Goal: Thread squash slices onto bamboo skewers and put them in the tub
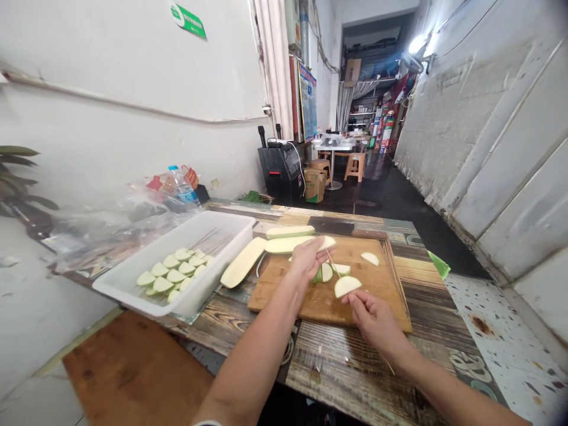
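My right hand [368,310] is closed around a thin wooden skewer [333,262] that slants up and away from me, with its back end sticking out below the wrist. A half-round, pale green-edged zucchini slice [347,287] sits on this skewer just ahead of my fingers. At the far tip, my left hand [307,258] grips another slice [327,243], though its fingers partly hide the contact with the tip. Beneath both hands lies a wooden cutting board [284,290] bearing loose slices, including one [370,258] off to the right.
A white plastic tub [126,299] at left contains skewered slices [173,275] and bare sticks. Between tub and board lies a halved zucchini [243,262]; more long halves [290,232] are behind. Skewers [394,278] line the board's right edge. Plastic bags and a water bottle [183,186] are by the wall.
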Action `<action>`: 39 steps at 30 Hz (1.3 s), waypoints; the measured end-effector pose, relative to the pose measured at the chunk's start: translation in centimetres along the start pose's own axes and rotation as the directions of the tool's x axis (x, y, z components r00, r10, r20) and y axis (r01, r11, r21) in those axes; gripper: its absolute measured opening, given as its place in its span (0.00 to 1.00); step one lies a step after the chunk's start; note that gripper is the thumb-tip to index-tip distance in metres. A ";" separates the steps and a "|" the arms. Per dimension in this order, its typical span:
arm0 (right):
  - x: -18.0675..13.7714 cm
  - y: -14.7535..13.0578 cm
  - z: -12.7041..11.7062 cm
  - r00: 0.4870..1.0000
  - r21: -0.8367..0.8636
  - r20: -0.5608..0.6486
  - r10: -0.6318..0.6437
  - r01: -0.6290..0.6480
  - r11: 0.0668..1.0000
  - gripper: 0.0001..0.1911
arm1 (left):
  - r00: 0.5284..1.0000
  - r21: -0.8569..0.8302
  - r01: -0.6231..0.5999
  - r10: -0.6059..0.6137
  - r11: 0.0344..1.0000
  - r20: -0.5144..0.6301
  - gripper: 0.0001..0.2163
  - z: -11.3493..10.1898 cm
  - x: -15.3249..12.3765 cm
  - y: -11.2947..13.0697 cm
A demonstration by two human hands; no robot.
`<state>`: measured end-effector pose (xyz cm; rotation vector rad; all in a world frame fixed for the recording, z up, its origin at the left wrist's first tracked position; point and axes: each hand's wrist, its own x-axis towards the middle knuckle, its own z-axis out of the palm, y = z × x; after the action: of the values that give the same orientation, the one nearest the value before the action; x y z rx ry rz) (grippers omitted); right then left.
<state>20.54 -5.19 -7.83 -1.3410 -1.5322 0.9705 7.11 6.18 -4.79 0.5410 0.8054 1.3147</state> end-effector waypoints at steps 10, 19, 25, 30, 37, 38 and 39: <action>0.6 0.7 0.0 1.000 0.025 -0.008 0.001 -0.001 1.000 0.15 | 1.000 -0.037 0.025 -0.025 0.999 -0.014 0.02 0.1 0.0 -0.3; 1.1 0.2 -0.6 0.929 0.485 0.298 0.219 -0.345 0.804 0.16 | 0.998 -0.043 0.051 -0.053 0.998 -0.036 0.02 -0.4 0.5 -0.1; 0.9 0.5 -0.7 0.987 -0.215 -0.041 -0.157 0.145 0.966 0.13 | 0.998 -0.030 0.042 -0.043 0.999 -0.035 0.03 -0.2 0.4 -0.4; 1.1 0.2 -0.5 0.989 -0.169 -0.021 -0.144 0.138 0.976 0.12 | 0.998 -0.022 0.058 -0.058 0.998 -0.018 0.04 -0.1 0.3 -0.8; 1.8 -0.4 -0.5 0.985 0.275 0.100 0.139 -0.162 0.948 0.16 | 0.996 -0.031 0.086 -0.086 0.996 0.003 0.02 0.2 0.0 -1.3; 1.9 -0.3 -0.5 0.995 0.194 0.048 0.089 -0.097 0.976 0.15 | 0.997 -0.028 0.081 -0.081 0.996 0.000 0.03 0.2 -0.1 -1.4; 1.9 -0.3 -0.6 1.000 0.097 0.000 0.028 -0.028 0.995 0.14 | 0.997 -0.023 0.076 -0.076 0.997 0.001 0.03 0.3 -0.1 -1.5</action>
<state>20.90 -3.33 -7.15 -1.2972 -1.4496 1.0476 8.29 5.79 -5.73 0.4875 0.8024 1.2522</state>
